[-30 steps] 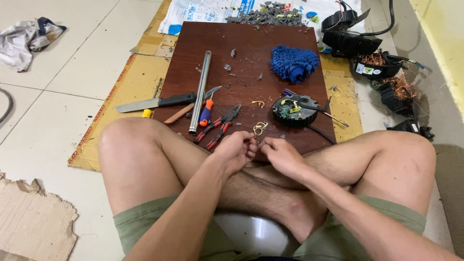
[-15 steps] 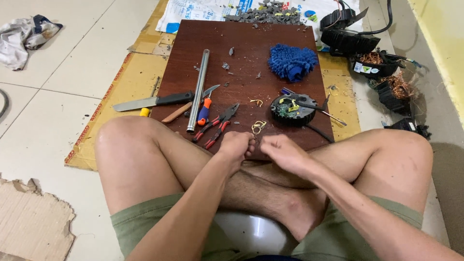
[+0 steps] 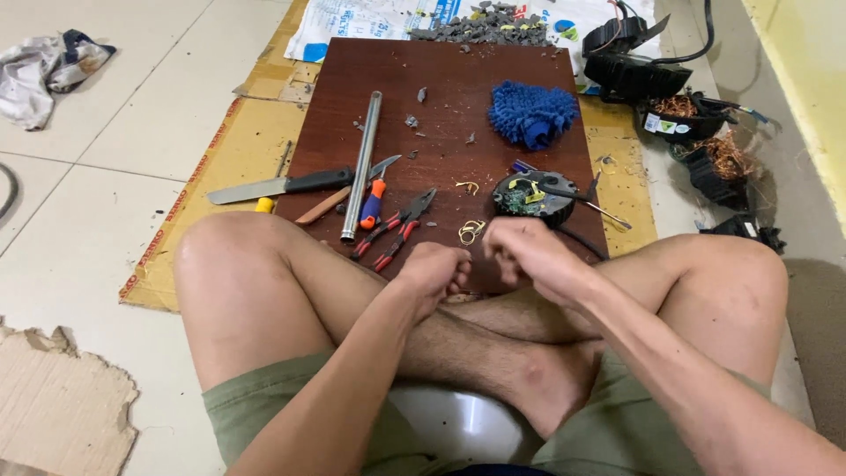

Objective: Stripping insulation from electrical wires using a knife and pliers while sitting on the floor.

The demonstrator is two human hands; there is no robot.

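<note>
Tiled floor, pale, with flattened cardboard (image 3: 189, 220) laid under a dark brown wooden board (image 3: 458, 97) that serves as work surface; person seated cross-legged at its near edge.

Item 1. Left hand (image 3: 434, 273): curled into a loose fist at the board's near edge, fingertips pinched toward the right hand. What it pinches is too small to tell.

Item 2. Right hand (image 3: 527, 254): likewise curled, knuckles up, just beside the left, thumb and fingers closed on something hidden between the two hands.

Item 3. Round black motor part (image 3: 531, 194): disc-shaped, black casing, green and yellow fittings on its face, a thin metal rod lying across it. Location: on the board, just beyond the right hand, apart from both hands.

Item 4. Small coil of copper wire (image 3: 471, 231): loose yellowish loops on the board, just ahead of the hands, between pliers and motor part.

Handling note, as judgement: fine work of this kind goes best with both hands braced on the shins, the grip short, the pull steady rather than jerked, and loose strands kept off the legs.

Other stock: red-handled pliers (image 3: 398, 226); orange-handled screwdriver (image 3: 374, 201); steel tube (image 3: 362, 163); large knife (image 3: 278, 186); blue fringed cloth (image 3: 531, 113); grey debris (image 3: 483, 23) at the far edge; black housings with copper windings (image 3: 696, 132) off to the right.
</note>
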